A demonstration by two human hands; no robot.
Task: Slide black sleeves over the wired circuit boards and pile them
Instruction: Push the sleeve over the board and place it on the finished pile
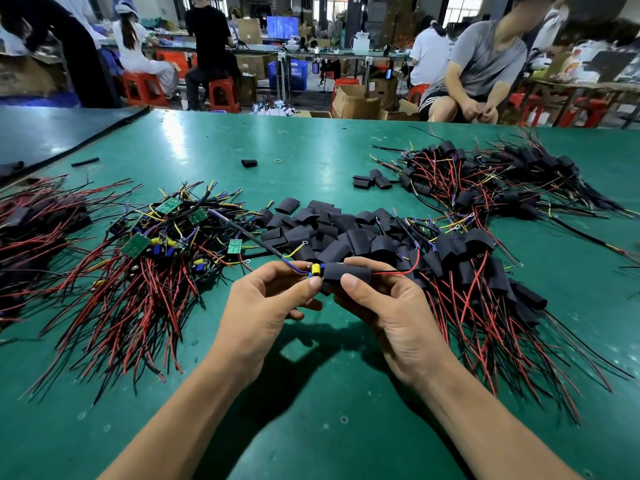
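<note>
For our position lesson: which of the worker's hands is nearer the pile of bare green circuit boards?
Left. The left hand sits just right of the bare green circuit boards; the right hand is farther right again.

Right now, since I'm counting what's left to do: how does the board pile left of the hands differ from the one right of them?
The left pile shows bare green boards with yellow and blue parts; the right pile hides its boards in black sleeves. The left pile's wires fan down-left, the right pile's down-right. Both trail red and black wires.
</note>
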